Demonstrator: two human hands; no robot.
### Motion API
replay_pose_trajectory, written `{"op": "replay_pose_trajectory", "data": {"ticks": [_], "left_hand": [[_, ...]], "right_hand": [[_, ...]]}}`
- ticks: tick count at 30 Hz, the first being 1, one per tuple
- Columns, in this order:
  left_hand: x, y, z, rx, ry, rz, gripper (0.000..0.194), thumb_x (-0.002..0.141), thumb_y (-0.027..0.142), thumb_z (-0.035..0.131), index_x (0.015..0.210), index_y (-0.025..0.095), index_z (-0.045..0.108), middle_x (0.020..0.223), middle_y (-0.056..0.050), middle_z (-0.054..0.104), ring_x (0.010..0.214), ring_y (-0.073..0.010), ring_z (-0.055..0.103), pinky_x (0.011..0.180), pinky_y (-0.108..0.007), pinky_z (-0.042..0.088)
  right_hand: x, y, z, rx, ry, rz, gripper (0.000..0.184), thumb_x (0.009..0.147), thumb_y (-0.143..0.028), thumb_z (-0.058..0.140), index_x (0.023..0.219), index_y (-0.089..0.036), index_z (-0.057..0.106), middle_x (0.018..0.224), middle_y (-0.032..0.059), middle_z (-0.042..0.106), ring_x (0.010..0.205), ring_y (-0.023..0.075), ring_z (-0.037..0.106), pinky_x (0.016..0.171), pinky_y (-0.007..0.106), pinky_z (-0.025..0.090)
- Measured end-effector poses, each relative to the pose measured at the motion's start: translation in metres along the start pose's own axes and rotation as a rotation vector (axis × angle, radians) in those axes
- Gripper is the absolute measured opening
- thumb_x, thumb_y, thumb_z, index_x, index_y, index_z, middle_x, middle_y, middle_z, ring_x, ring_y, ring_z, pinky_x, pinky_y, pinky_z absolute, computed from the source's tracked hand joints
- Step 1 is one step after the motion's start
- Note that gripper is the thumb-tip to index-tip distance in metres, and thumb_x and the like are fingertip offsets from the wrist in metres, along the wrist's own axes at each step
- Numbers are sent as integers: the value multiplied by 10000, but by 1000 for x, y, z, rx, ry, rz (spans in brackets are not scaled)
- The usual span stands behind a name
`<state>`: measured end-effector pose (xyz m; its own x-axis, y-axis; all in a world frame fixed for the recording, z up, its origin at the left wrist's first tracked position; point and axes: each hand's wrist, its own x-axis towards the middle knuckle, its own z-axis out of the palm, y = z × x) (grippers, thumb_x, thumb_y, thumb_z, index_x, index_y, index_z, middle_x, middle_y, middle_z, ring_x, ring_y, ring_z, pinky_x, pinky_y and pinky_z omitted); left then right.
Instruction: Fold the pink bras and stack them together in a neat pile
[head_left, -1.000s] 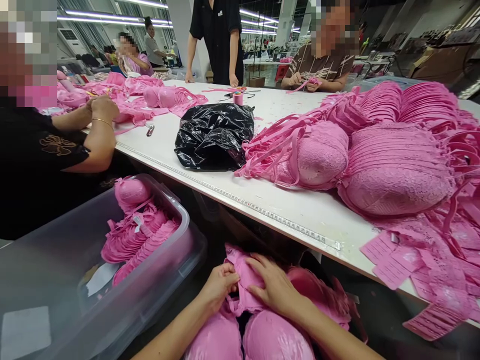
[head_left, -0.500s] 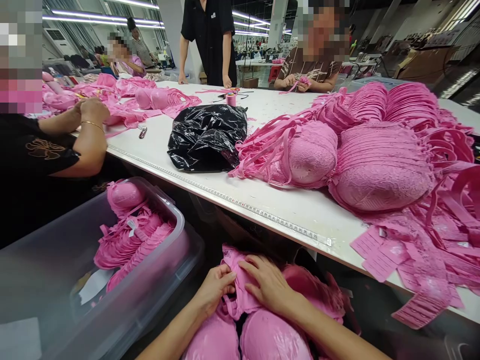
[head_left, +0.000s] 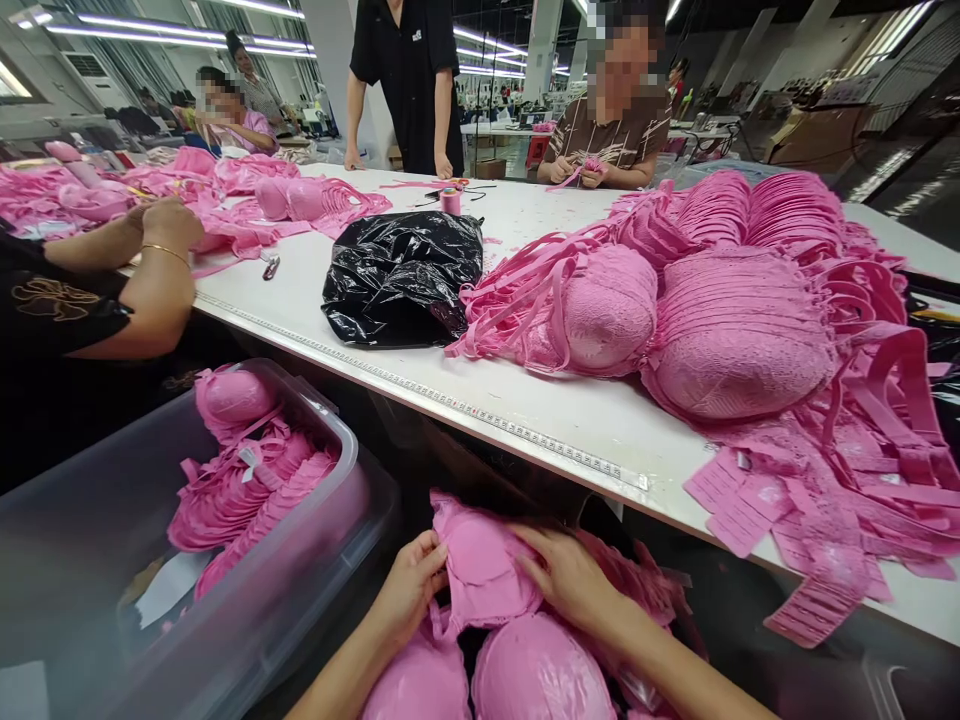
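Observation:
In the head view, a pink bra (head_left: pixel 491 565) is spread between my hands over my lap, its smooth inner side facing me. My left hand (head_left: pixel 416 580) pinches its left edge between thumb and fingers. At the opposite edge, my right hand (head_left: pixel 566 575) has hold of the fabric, with some fingertips hidden behind it. Just below lie rounded pink bra cups (head_left: pixel 544 670), close to my wrists. More pink bras (head_left: pixel 637 575) show beyond my right forearm, under the table edge.
A clear plastic bin (head_left: pixel 352 480) with stacked bras stands at left. On the white table (head_left: pixel 525 410) lie a measuring tape (head_left: pixel 465 408), a black plastic bag (head_left: pixel 405 275) and a large bra pile (head_left: pixel 742 330). Co-workers are around the table, one person's arm (head_left: pixel 161 290) at left.
The held bra has been opened out, showing more of its inner side. My right hand has moved from on top of the fabric to its right edge. The view has shifted slightly.

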<state>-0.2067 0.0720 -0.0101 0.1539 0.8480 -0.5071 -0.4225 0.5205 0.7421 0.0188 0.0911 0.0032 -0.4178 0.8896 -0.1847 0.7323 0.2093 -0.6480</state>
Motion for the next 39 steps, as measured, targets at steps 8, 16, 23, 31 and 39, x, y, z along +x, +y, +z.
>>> {"op": "replay_pose_trajectory", "data": {"ticks": [8,16,23,31,39], "left_hand": [[0,-5,1,128,9,88,381,627,461,731,683,159,506,639,48,455,570,-78,435,551,-194,405],[7,-7,2,357,177,229,314,639,397,692,627,178,466,560,72,391,520,-81,351,491,-184,305],[8,-8,3,434,202,351,261,667,382,679,664,177,517,625,41,468,589,-110,426,554,-204,351],[-10,12,7,114,-76,-54,405,698,478,677,934,155,617,797,-50,633,666,-143,580,575,-223,436],[-6,7,11,333,-63,-9,374,540,365,808,753,91,669,680,-49,638,623,-168,556,558,-244,432]], "right_hand": [[32,-5,-3,171,1,64,488,734,-92,500,1212,-171,552,1251,84,577,1168,230,512,1011,380,367],[34,-7,-17,254,-63,144,466,706,-127,550,1172,-129,565,1199,119,600,1090,236,557,940,350,422],[36,-3,-27,338,-155,174,396,730,-144,546,1125,-172,570,867,28,698,742,168,635,654,264,492],[34,-7,-12,331,20,136,451,706,-97,486,1150,-166,514,1177,78,581,1010,211,556,880,323,423],[19,-18,-24,412,-107,-127,440,679,-88,510,1106,-192,540,1151,44,593,1073,196,533,968,325,376]]}}
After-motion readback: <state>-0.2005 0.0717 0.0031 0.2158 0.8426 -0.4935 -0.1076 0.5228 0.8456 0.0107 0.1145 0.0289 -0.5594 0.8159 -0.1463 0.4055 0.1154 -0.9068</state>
